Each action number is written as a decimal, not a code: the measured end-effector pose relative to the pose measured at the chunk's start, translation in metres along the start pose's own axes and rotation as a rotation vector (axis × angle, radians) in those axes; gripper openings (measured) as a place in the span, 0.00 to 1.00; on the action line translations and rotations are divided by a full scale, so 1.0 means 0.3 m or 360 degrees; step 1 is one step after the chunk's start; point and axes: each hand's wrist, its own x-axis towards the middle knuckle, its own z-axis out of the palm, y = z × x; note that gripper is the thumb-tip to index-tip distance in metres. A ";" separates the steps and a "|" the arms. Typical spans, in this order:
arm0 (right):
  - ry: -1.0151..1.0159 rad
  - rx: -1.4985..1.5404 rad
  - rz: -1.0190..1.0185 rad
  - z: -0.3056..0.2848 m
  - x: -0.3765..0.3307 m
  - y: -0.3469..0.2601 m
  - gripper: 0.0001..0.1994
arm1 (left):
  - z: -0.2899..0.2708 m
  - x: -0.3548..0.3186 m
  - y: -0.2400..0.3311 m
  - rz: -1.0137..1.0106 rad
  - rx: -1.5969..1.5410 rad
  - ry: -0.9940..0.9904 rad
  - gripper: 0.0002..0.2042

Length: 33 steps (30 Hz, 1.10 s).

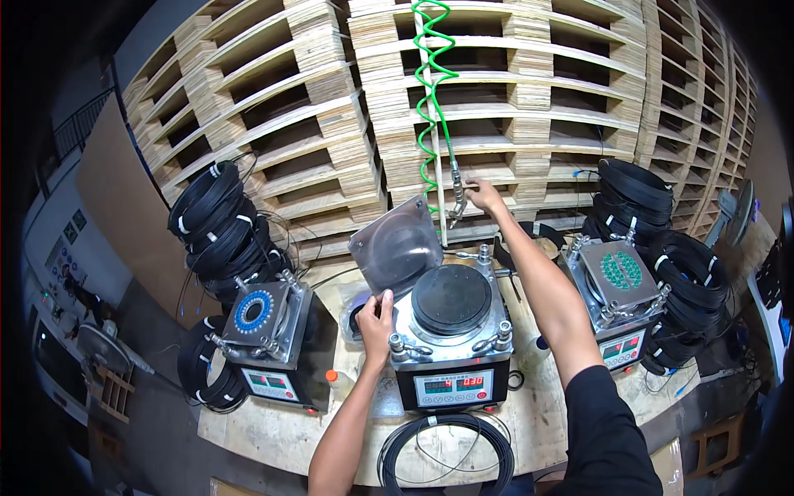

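Observation:
My left hand [378, 324] pinches the lower corner of a shiny grey square plate [397, 241] with a large round outline on its face. The plate is tilted up, left of and behind the middle machine [452, 372]. On top of that machine lies a round black disc [452, 298], with metal clamps at its corners. Farther back, my right hand [481, 197] is closed at the side of a metal air blow gun [456, 192], which hangs from a green coiled hose [428, 91]. The exact hold of its fingers is partly hidden.
Similar machines stand left [258, 331] with a blue ring of small parts, and right [616, 289] with green ones. Black cable coils [217, 215] pile up beside them. A cable loop [389, 463] lies in front. Wooden pallets [504, 74] rise behind; an orange-capped bottle [332, 382] stands left.

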 end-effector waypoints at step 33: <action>-0.0392 0.1304 0.0242 -0.446 -0.996 -0.825 0.16 | -0.065 -0.032 0.072 0.0099 0.0120 -0.0001 0.19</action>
